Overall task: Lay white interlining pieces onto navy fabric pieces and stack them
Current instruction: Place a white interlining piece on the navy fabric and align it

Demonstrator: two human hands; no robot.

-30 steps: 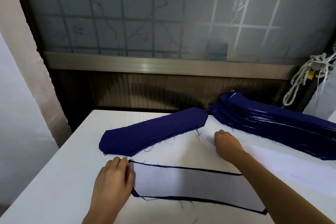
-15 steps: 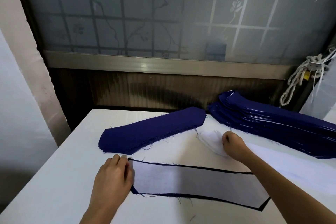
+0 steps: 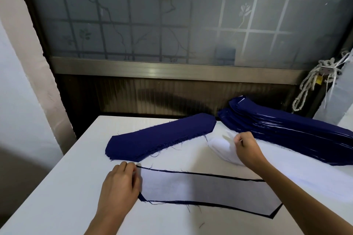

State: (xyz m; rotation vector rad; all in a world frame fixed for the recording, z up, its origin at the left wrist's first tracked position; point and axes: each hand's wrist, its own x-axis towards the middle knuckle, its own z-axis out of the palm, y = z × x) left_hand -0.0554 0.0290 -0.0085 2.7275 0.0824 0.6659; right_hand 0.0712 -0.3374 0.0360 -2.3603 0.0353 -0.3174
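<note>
Pinching white interlining (image 3: 222,144) in curled right hand (image 3: 246,149), left hand (image 3: 120,185) pressing flat on laid piece (image 3: 200,187)

Frosted window (image 3: 172,25), knotted rope (image 3: 307,84)

Body in view: 2 arms only, hands + forearms. Bare left hand (image 3: 120,183), near-left: bare wrist + short stretch of bare forearm, cut off by near frame edge. Bare right hand (image 3: 248,149), farther, right of centre: long slim bare forearm, wider twd near-right corner. Both arms bare as far as frame shows. Knuckle ridges visible on both; nails too small to tell.
</note>
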